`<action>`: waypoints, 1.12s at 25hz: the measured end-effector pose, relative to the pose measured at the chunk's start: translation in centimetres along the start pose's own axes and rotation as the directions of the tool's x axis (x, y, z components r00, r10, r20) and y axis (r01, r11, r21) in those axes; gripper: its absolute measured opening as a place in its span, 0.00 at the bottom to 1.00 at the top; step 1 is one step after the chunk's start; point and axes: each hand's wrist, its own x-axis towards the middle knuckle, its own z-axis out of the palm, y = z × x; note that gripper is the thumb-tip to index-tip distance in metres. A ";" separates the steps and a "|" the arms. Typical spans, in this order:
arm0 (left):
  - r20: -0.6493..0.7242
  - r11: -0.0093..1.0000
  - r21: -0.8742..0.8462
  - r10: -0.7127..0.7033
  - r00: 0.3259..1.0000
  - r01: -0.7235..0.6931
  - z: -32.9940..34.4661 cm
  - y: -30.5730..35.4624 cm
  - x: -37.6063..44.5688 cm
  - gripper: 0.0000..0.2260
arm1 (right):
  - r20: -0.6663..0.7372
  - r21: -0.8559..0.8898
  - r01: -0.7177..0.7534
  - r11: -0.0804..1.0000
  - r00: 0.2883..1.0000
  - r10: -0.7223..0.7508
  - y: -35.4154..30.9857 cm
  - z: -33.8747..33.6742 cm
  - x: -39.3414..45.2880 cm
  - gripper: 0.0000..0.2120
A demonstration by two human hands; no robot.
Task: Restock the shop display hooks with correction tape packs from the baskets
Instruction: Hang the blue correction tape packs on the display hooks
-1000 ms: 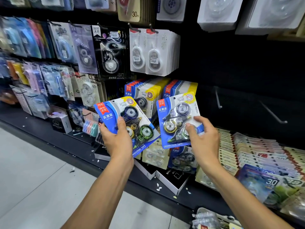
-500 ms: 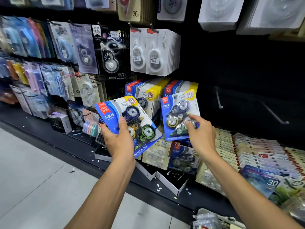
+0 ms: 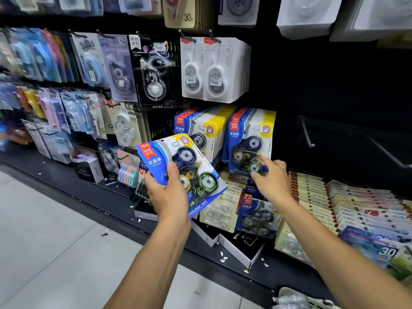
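My left hand (image 3: 167, 195) grips a blue correction tape pack (image 3: 178, 166) by its lower left side, tilted, in front of the display. Behind it hang two full rows of the same blue and yellow packs, a left row (image 3: 200, 128) and a right row (image 3: 247, 139). My right hand (image 3: 272, 181) reaches to the bottom of the right row's front pack. Its fingers are loosely spread and touch the pack's lower edge, which hangs on the hook with the others.
Two bare metal hooks (image 3: 307, 134) (image 3: 388, 152) stick out of the dark panel to the right. Other tape packs hang above and to the left. The black shelf ledge (image 3: 107, 197) carries boxes (image 3: 240, 244) and rows of flat packs (image 3: 356, 208). A white basket (image 3: 298, 299) shows at the bottom edge.
My right hand carried its pack up and back onto the right row's hook and has loosened its grip. My left hand shifted slightly right with its pack.
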 end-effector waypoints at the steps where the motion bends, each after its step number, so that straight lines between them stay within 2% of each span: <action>1: -0.009 1.000 -0.003 0.006 1.000 -0.006 0.0 0.0 0.1 0.07 | -0.125 -0.081 0.061 0.995 0.990 -0.071 -0.4 0.1 -0.8 0.22; 2: -0.023 1.000 -0.005 0.012 1.000 -0.012 -0.1 0.1 0.3 0.09 | -0.231 -0.134 0.152 0.979 0.956 -0.181 -1.1 0.2 -1.4 0.20; 3: -0.047 1.000 -0.006 0.021 0.999 -0.021 -0.2 0.1 0.6 0.11 | -0.257 -0.152 0.264 0.953 0.920 -0.296 -2.1 0.4 -2.1 0.19; 4: -0.072 1.000 -0.012 0.027 0.997 -0.028 -0.5 0.1 1.1 0.12 | -0.203 -0.180 0.395 0.901 0.882 -0.426 -3.2 0.7 -2.3 0.20; 6: -0.106 0.999 -0.026 0.029 0.994 -0.032 -1.0 0.1 1.9 0.18 | 0.088 -0.304 0.641 0.705 0.756 -0.649 -6.0 1.5 -2.5 0.28; 8: -0.127 0.999 -0.025 0.020 0.992 -0.023 -1.7 -0.1 2.6 0.23 | 0.332 -0.411 0.776 0.479 0.616 -0.714 -8.5 2.6 -1.6 0.34; 9: -0.132 0.999 -0.029 0.014 0.991 -0.018 -2.0 0.0 2.7 0.22 | 0.397 -0.461 0.783 0.418 0.603 -0.692 -9.5 3.1 -1.1 0.34; 11: -0.141 0.999 -0.037 -0.002 0.990 -0.003 -2.4 0.0 3.0 0.22 | 0.451 -0.552 0.748 0.369 0.640 -0.622 -10.5 4.4 -0.2 0.32; 14: -0.130 0.999 -0.033 -0.013 0.991 0.009 -2.6 0.1 2.9 0.20 | 0.442 -0.610 0.697 0.377 0.695 -0.567 -11.1 6.0 0.1 0.32; 17: -0.102 1.000 -0.016 -0.009 0.995 0.008 -2.7 0.1 2.6 0.16 | 0.455 -0.584 0.698 0.414 0.705 -0.545 -11.7 6.4 -0.2 0.31; 19: -0.083 1.000 -0.014 -0.006 0.997 0.005 -2.7 0.2 2.4 0.13 | 0.458 -0.488 0.723 0.489 0.689 -0.562 -11.6 5.5 -0.4 0.30; 20: -0.073 1.000 -0.022 -0.007 0.997 0.005 -2.7 0.1 2.4 0.11 | 0.414 -0.403 0.716 0.570 0.698 -0.584 -11.3 4.9 -0.5 0.29; 21: -0.056 0.999 -0.046 -0.020 0.998 0.018 -2.7 0.1 2.5 0.08 | 0.337 -0.269 0.677 0.685 0.732 -0.591 -10.8 4.4 -0.8 0.26; 22: -0.032 0.997 -0.069 -0.042 0.999 0.040 -2.5 0.1 2.4 0.07 | 0.252 -0.065 0.598 0.799 0.785 -0.566 -10.1 3.9 -1.2 0.20; 23: -0.002 0.995 -0.077 -0.060 0.998 0.060 -2.4 0.2 2.2 0.07 | 0.224 0.186 0.473 0.862 0.833 -0.505 -9.4 3.4 -2.0 0.15; 24: 0.033 0.994 -0.081 -0.072 0.997 0.074 -2.2 0.2 2.1 0.08 | 0.283 0.397 0.325 0.859 0.846 -0.451 -8.9 2.8 -2.9 0.15; 25: 0.074 0.991 -0.091 -0.086 0.993 0.093 -2.0 0.2 1.8 0.09 | 0.375 0.519 0.197 0.832 0.822 -0.429 -8.3 2.2 -3.7 0.19; 27: 0.155 0.986 -0.108 -0.110 0.982 0.128 -1.5 0.3 1.1 0.09 | 0.455 0.587 0.076 0.806 0.792 -0.406 -6.7 1.5 -4.9 0.23; 28: 0.179 0.983 -0.121 -0.116 0.977 0.139 -1.2 0.3 0.7 0.08 | 0.432 0.607 0.052 0.793 0.816 -0.384 -6.0 1.2 -5.1 0.22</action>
